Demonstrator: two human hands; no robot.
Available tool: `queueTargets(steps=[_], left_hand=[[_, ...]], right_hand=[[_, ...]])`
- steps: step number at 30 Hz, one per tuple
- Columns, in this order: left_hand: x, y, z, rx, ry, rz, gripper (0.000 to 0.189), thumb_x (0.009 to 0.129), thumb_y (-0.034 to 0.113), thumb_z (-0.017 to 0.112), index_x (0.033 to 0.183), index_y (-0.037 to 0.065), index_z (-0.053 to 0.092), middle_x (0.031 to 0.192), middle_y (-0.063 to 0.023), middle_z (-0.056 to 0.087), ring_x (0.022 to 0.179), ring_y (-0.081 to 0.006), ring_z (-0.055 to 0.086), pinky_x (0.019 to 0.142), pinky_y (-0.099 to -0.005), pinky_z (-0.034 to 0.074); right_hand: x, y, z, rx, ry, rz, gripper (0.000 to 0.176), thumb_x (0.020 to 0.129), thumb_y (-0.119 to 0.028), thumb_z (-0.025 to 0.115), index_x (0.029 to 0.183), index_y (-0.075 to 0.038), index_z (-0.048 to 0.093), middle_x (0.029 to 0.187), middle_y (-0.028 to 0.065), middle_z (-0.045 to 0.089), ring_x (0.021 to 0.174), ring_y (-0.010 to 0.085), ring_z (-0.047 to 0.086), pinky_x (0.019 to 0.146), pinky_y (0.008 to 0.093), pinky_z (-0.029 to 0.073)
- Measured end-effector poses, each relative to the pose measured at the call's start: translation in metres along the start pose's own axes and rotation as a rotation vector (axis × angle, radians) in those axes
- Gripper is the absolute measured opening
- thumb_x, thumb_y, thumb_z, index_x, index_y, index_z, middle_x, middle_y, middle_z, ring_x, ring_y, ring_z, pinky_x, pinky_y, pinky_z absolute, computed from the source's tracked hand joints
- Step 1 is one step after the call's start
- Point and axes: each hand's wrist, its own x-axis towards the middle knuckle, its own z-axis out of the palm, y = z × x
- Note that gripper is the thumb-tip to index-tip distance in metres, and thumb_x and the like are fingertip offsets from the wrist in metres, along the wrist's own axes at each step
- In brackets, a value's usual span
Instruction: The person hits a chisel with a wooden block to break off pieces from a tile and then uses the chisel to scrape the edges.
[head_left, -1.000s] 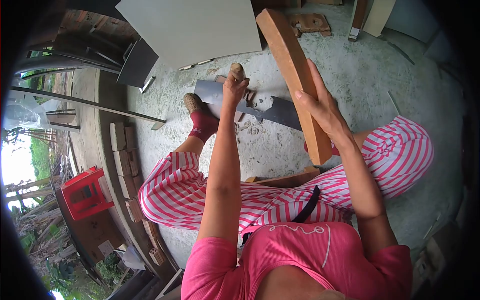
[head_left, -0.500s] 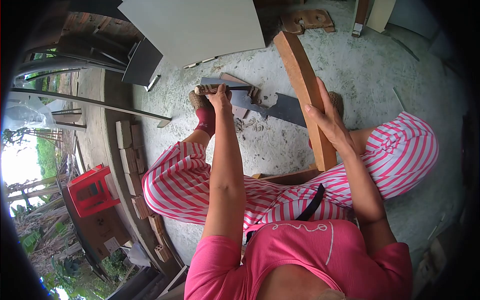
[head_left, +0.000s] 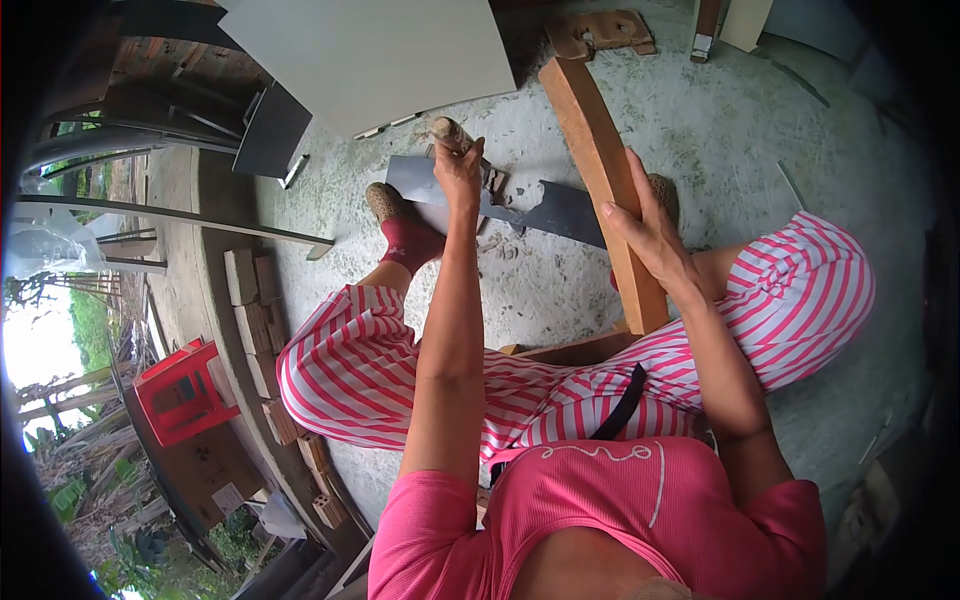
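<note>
Wood, reddish-brown: a long plank (head_left: 598, 165) leans tilted through the upper middle of the frame, its lower end braced by the seated person's striped lap, likely to keep it steady; the right hand (head_left: 655, 240) clasps its edge, fingers laid along it; to the left, the left hand (head_left: 462, 170) is a closed fist round a wooden-handled tool (head_left: 447, 130), blade not discernible, just beside a small wood block (head_left: 492, 182) on a grey sheet (head_left: 565, 212) lying on the concrete floor (head_left: 720, 130).
</note>
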Motion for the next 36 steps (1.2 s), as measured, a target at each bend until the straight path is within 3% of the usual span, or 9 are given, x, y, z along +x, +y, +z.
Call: queueTargets(steps=[13,19,22,26,28,29,30,33,36], left_hand=[[-0.019,-0.007,0.014,-0.001,0.096,0.083,0.036,0.074,0.018,0.075,0.097,0.001,0.053,0.082,-0.0126,0.061,0.075,-0.0236,0.058,0.071,-0.0354,0.047],[-0.031,0.007,0.035,0.254,0.036,0.157,0.040,0.074,0.017,0.075,0.096,0.003,0.045,0.093,-0.0179,0.053,0.083,-0.0393,0.053,0.071,-0.0458,0.043],[-0.029,0.011,0.046,0.265,0.052,0.125,0.040,0.074,0.017,0.074,0.101,0.006,0.046,0.099,-0.0185,0.052,0.082,-0.0406,0.056,0.071,-0.0479,0.047],[-0.025,0.014,0.051,0.266,0.059,0.110,0.036,0.076,0.016,0.072,0.101,0.008,0.048,0.096,-0.0182,0.051,0.082,-0.0401,0.057,0.069,-0.0479,0.049],[-0.025,0.015,0.051,0.268,0.078,0.105,0.034,0.076,0.015,0.071,0.101,0.008,0.048,0.095,-0.0180,0.050,0.081,-0.0401,0.057,0.068,-0.0474,0.049],[-0.025,0.015,0.051,0.267,0.072,0.099,0.034,0.076,0.014,0.071,0.101,0.008,0.048,0.095,-0.0181,0.050,0.080,-0.0400,0.057,0.068,-0.0474,0.049],[-0.026,0.015,0.051,0.267,0.069,0.094,0.034,0.076,0.014,0.070,0.101,0.008,0.049,0.095,-0.0181,0.051,0.080,-0.0400,0.058,0.067,-0.0474,0.049],[-0.035,0.009,0.054,0.266,-0.021,0.060,0.033,0.075,0.011,0.069,0.100,0.009,0.048,0.096,-0.0175,0.049,0.078,-0.0410,0.058,0.066,-0.0487,0.049],[-0.037,0.002,0.062,0.283,0.002,0.069,0.032,0.075,0.013,0.069,0.100,0.010,0.049,0.095,-0.0186,0.051,0.079,-0.0407,0.058,0.065,-0.0479,0.049]], right_hand=[[0.002,0.010,0.002,0.004,-0.033,0.059,0.095,0.080,-0.052,0.057,0.147,-0.004,0.011,0.139,0.0300,0.033,0.132,0.0369,0.032,0.108,0.0374,0.025],[0.001,-0.004,0.006,-0.087,-0.017,-0.054,0.090,0.081,-0.042,0.059,0.147,-0.005,0.010,0.137,0.0289,0.037,0.130,0.0345,0.036,0.107,0.0378,0.026],[0.002,-0.045,0.003,-0.059,0.121,-0.258,0.087,0.077,-0.029,0.059,0.147,-0.007,0.012,0.129,0.0236,0.046,0.103,0.0285,0.058,0.090,0.0349,0.047],[0.011,-0.071,0.009,0.058,0.190,-0.421,0.090,0.075,-0.023,0.060,0.147,-0.010,0.008,0.122,0.0198,0.050,0.089,0.0227,0.061,0.079,0.0332,0.051],[0.024,-0.053,0.022,-0.025,0.274,-0.420,0.089,0.076,-0.022,0.060,0.148,-0.013,0.008,0.120,0.0202,0.051,0.089,0.0225,0.061,0.079,0.0334,0.052],[0.027,-0.043,0.032,-0.035,0.201,-0.288,0.088,0.078,-0.029,0.057,0.148,-0.012,0.006,0.139,0.0174,0.035,0.117,0.0274,0.046,0.095,0.0365,0.041],[0.031,-0.034,0.035,-0.156,0.044,-0.123,0.090,0.078,-0.031,0.059,0.148,-0.012,0.005,0.139,0.0188,0.036,0.120,0.0298,0.045,0.099,0.0367,0.038],[0.047,0.016,0.039,-0.221,-0.125,-0.103,0.089,0.079,-0.034,0.060,0.148,-0.012,0.008,0.140,0.0201,0.036,0.122,0.0300,0.043,0.100,0.0365,0.036],[0.034,0.020,0.035,-0.143,-0.120,-0.033,0.087,0.081,-0.035,0.060,0.148,-0.012,0.009,0.119,0.0217,0.055,0.105,0.0309,0.057,0.093,0.0383,0.043]])
